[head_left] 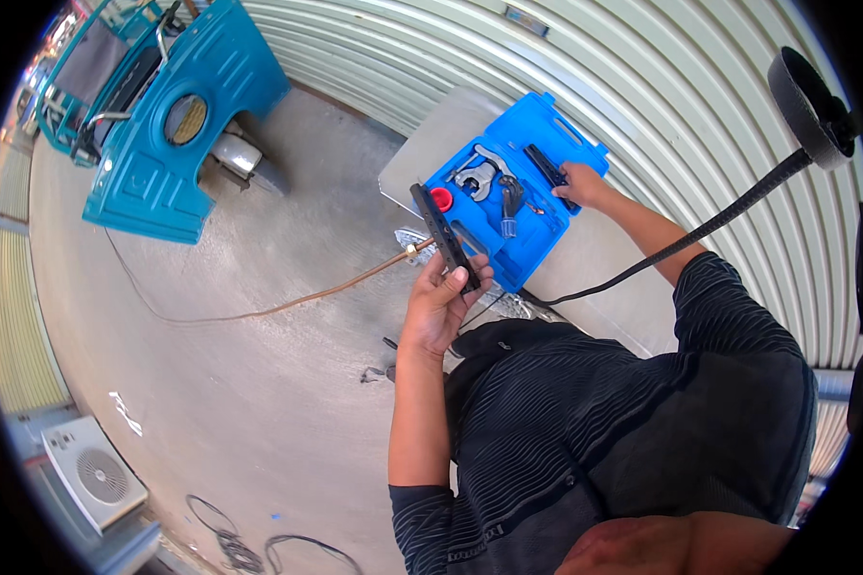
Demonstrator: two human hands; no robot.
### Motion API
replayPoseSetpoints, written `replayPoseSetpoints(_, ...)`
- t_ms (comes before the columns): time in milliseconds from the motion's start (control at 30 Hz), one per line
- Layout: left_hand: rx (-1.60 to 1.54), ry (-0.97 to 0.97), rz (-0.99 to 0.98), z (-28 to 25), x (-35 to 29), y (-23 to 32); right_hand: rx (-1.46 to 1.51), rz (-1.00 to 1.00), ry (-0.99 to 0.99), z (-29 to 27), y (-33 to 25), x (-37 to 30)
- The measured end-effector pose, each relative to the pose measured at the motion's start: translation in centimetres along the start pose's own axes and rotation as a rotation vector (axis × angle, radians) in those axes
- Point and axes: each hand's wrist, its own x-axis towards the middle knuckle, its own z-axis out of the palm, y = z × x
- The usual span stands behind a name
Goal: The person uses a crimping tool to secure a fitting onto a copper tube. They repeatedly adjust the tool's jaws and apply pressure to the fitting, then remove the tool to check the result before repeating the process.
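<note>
Two bare hands appear in the single head view, both near the middle of the frame. We see the left hand (441, 299) just below centre, its fingers curled around the lower end of a long black bar tool (443, 236); the thumb lies along the near side and the bar rises obliquely toward the upper left, its top end just beside a red round knob (441, 198). We see the right hand (579, 184) right of centre in the upper half, fingers bent and resting on the right-hand part of the open blue tool case (523, 196); whether it grips anything there we cannot tell, though a black bar-shaped piece (547, 165) lies directly under the fingertips. The case rests on a grey table top (594, 259) in the upper middle of the frame and holds a grey metal cutter (477, 177) and a small blue-handled tool (509, 218) in moulded recesses. A thin copper tube (288, 305) runs from the table edge, beside the left hand, leftward across the concrete floor (211, 383). In the upper left stands a teal vehicle body (158, 144). In the lower left sits a white box unit with a round grille (94, 471). A corrugated metal shutter (662, 105) fills the upper right.
</note>
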Motion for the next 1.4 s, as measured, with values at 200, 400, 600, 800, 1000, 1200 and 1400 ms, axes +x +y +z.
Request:
replayPoseSetpoints(200,-0.070,-0.012,-0.044,-0.5,0.0,-0.6,0.245,0.289,-0.040,-2.0,-4.9,0.1)
replayPoseSetpoints(400,-0.074,0.035,-0.062,-2.0,1.2,-1.8,0.890,0.229,-0.450,-8.8,-13.1,-2.9)
replayPoseSetpoints(600,-0.097,0.009,-0.053,-3.2,2.5,-2.4,0.051,-0.677,-0.422,-16.1,-25.6,-8.8)
replayPoseSetpoints(800,-0.080,0.052,-0.041,-2.7,2.4,-2.7,-0.380,-0.738,-0.346,-17.9,-31.4,-10.4)
replayPoseSetpoints(1000,-0.079,0.029,-0.006,-1.3,1.7,-1.9,-0.479,-0.831,-0.336,-16.1,-28.4,-8.7)
replayPoseSetpoints(1200,-0.010,0.111,-0.073,-3.6,1.8,-4.9,-0.088,-0.963,-0.091,-16.9,-30.4,-9.6)
replayPoseSetpoints(1400,0.025,0.141,-0.061,-2.8,0.6,-3.1,-0.379,-0.707,-0.312,-14.9,-25.7,-7.7)
